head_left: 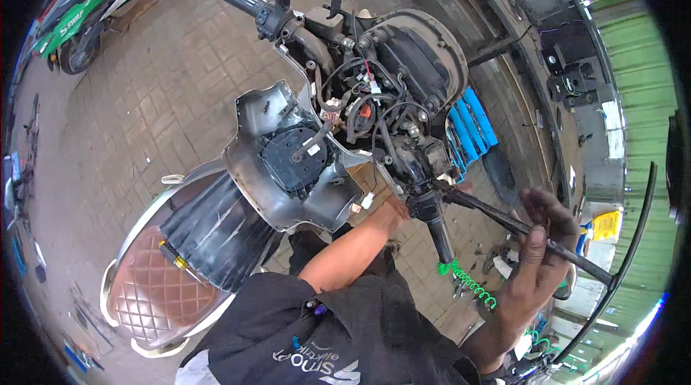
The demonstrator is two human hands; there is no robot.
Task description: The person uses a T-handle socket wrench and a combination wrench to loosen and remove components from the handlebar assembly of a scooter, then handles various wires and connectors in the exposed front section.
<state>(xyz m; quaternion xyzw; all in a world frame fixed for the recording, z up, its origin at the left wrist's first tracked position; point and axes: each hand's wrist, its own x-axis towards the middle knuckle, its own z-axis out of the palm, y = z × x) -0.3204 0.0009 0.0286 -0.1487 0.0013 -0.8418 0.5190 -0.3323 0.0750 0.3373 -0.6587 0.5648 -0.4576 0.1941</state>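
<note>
The scooter's opened handlebar assembly (374, 111) fills the centre, with exposed wires, connectors and a silver cover (255, 198) hanging face up with a round black part (291, 162) in it. My left forearm reaches under the right side of the handlebar, and my left hand (396, 211) is mostly hidden there, beside the black grip (439, 234). My right hand (540, 255) is closed around a long black rod (586, 263) that runs from near the right handlebar controls toward a curved black bar at the right.
The quilted brown seat (155, 277) is at lower left, another green and white scooter (75, 25) at upper left. A blue rack (468, 126), a green coiled cord (471, 288) and a yellow item (604, 227) sit right, by a green corrugated wall (619, 39).
</note>
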